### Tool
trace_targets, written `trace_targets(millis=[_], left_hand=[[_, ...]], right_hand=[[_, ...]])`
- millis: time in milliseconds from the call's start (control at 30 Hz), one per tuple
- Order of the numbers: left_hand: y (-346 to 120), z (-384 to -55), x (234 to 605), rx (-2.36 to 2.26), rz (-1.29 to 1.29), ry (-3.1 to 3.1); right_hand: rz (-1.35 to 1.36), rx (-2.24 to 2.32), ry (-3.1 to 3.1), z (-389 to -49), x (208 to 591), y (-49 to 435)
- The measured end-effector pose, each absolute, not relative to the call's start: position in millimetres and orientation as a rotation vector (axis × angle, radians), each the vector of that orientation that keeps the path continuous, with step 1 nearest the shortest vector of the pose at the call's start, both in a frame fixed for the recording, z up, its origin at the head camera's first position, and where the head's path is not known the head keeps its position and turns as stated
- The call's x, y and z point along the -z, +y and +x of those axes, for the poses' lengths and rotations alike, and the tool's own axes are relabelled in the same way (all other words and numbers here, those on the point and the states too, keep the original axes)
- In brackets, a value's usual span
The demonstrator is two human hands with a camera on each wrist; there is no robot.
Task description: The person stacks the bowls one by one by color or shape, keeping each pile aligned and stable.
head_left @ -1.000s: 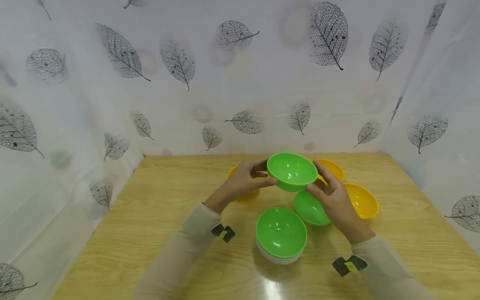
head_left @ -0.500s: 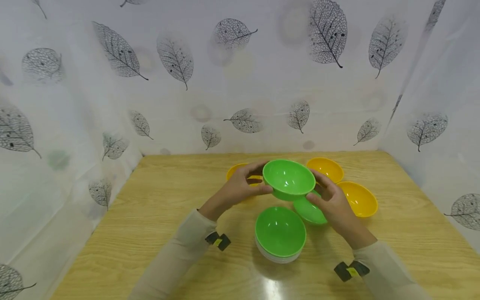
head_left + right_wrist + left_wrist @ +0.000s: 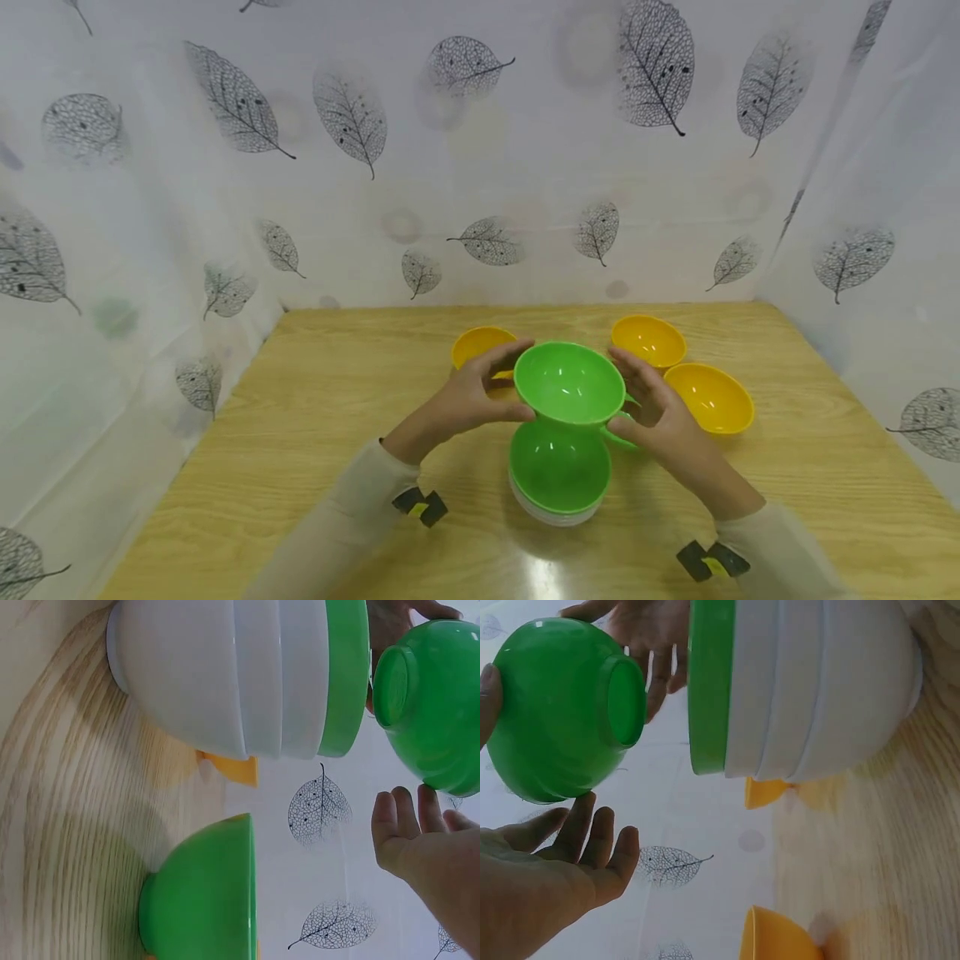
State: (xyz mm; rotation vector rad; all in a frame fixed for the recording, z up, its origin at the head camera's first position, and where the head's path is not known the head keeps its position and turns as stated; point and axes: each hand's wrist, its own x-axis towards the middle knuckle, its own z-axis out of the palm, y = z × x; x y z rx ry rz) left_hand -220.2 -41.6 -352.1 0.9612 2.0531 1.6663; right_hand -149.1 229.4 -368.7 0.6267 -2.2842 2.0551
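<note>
A green bowl is held in the air between both hands, its opening tipped toward the head camera. My left hand holds its left side with fingers and thumb. On the opposite side, my right hand holds it the same way. Just below and nearer stands a stack, with another green bowl on top of several white bowls. In the right wrist view, a gap separates the held bowl from the stack. A third green bowl stands on the table, mostly hidden behind my right hand in the head view.
Two orange-yellow bowls sit at the right, one behind the other. Another orange-yellow bowl stands behind my left hand, partly covered. The wooden table ends at a leaf-patterned curtain at the back and sides.
Both hands have brought the held green bowl nearer, down and slightly left, until it overlaps the stack's far rim in the head view. The stack and the yellow bowls stay put.
</note>
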Motion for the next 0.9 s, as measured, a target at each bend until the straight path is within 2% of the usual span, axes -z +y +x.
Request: trace_targets(millis=[533,900], left_hand=[[-53,-198,357,-1.622,0.990,2.056],[-54,-186,376,-1.349,1.115,2.212]], right_hand=[[0.843,-1.950,-2.315,-135,377,228],[0.818,-1.455,-2.604,-121,389,233]])
